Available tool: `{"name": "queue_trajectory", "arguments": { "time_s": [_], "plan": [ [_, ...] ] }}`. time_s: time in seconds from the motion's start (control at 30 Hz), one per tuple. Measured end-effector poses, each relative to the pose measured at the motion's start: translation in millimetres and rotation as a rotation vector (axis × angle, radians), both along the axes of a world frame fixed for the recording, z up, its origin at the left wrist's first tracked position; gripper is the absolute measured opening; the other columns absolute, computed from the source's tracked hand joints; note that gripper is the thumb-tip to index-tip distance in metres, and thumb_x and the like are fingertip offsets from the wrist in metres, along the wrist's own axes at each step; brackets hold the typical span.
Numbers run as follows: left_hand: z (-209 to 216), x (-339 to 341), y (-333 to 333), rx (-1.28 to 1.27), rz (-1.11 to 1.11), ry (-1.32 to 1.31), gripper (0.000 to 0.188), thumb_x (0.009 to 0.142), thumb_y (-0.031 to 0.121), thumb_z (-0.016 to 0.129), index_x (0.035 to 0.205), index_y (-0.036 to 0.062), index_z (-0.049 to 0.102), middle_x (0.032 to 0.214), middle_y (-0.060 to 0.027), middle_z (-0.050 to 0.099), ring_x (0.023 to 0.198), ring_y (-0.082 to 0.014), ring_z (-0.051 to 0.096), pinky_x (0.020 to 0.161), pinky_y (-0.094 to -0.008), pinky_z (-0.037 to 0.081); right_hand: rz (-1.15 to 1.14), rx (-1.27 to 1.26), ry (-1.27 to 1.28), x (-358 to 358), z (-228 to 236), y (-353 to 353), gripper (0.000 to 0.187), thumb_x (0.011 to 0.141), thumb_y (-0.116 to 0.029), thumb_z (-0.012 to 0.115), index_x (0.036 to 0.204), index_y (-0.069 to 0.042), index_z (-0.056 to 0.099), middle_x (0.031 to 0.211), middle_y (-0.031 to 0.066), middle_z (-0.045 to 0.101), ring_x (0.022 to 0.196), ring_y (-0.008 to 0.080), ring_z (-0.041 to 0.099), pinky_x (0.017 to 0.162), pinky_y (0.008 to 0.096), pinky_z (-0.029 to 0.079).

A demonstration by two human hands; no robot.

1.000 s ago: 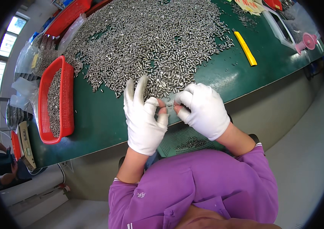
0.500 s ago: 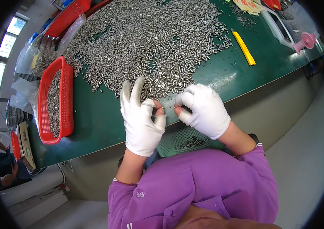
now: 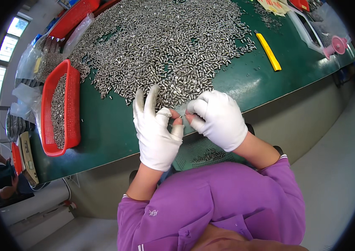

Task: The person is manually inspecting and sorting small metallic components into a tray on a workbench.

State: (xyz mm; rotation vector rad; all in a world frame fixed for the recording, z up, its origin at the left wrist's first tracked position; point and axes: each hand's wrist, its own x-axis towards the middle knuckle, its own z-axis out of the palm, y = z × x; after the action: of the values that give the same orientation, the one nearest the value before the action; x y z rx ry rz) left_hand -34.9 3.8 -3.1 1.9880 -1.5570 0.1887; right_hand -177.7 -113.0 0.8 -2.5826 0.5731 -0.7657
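A broad pile of small silvery, bullet-shaped metal parts (image 3: pixel 160 50) covers the far half of the green table (image 3: pixel 102 142). At the pile's near edge my left hand (image 3: pixel 156 136), in a white glove with bare thumb and index tips, pinches something tiny; its other fingers stretch toward the pile. Close to its right, my right hand (image 3: pixel 219 119), gloved the same way, has thumb and index pressed together on another tiny thing. Both tiny things are too small to name. The two pinches are nearly touching, just above the table's near edge.
A red plastic basket (image 3: pixel 73 108) with metal parts stands left. Below the table edge a green basket (image 3: pixel 185 157) holds more parts. To the right lie a yellow cutter knife (image 3: pixel 268 52) and a pink spool-like stand (image 3: pixel 335 47). A scale (image 3: pixel 27 159) sits far left, beside a person (image 3: pixel 5 178).
My right hand has moved a little left, bringing its pinch closer to the left one. My left hand has stayed nearly in place, its pinch kept.
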Motion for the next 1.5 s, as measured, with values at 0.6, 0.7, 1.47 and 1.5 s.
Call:
{"name": "queue_trajectory", "arguments": {
  "time_s": [0.6, 0.7, 1.47, 1.5],
  "plan": [
    [4.1, 0.3, -0.9, 0.034, -0.019, 0.072, 0.023, 0.073, 0.009, 0.078, 0.09, 0.0095, 0.063, 0.148, -0.0227, 0.049, 0.137, -0.0546, 0.039, 0.112, -0.0623, 0.035, -0.023, 0.076, 0.027, -1.3, 3.7, 1.9, 0.015, 0.078, -0.026, 0.08, 0.082, -0.015, 0.07, 0.083, 0.005, 0.064, 0.079, 0.0297, 0.063, 0.069, 0.0428, 0.051],
    [4.1, 0.0, -0.8, 0.039, -0.016, 0.086, 0.023, 0.073, 0.01, 0.078, 0.091, 0.0099, 0.064, 0.147, -0.0225, 0.049, 0.137, -0.0542, 0.038, 0.112, -0.0623, 0.035, -0.019, 0.086, 0.028, -0.6, 5.5, 2.6, 0.015, 0.078, -0.025, 0.08, 0.083, -0.015, 0.071, 0.083, 0.005, 0.064, 0.079, 0.0297, 0.063, 0.07, 0.0427, 0.051],
    [1.9, 3.4, -2.0, 0.013, -0.016, 0.051, 0.02, 0.075, 0.008, 0.077, 0.091, 0.0099, 0.064, 0.147, -0.0209, 0.049, 0.136, -0.0531, 0.04, 0.11, -0.0607, 0.037, 0.033, 0.116, 0.016, -0.8, 7.7, 1.2, 0.012, 0.077, -0.024, 0.076, 0.08, -0.015, 0.068, 0.079, 0.0052, 0.061, 0.081, 0.0268, 0.064, 0.073, 0.0416, 0.052],
    [1.1, 3.8, -2.2, 0.014, -0.017, 0.052, 0.02, 0.075, 0.008, 0.077, 0.091, 0.0099, 0.064, 0.147, -0.0209, 0.049, 0.136, -0.0531, 0.04, 0.11, -0.0607, 0.037, 0.036, 0.116, 0.019, -1.2, 7.5, 0.9, 0.012, 0.077, -0.024, 0.076, 0.081, -0.015, 0.069, 0.079, 0.0051, 0.061, 0.082, 0.0268, 0.065, 0.073, 0.0416, 0.052]
  ]
}}
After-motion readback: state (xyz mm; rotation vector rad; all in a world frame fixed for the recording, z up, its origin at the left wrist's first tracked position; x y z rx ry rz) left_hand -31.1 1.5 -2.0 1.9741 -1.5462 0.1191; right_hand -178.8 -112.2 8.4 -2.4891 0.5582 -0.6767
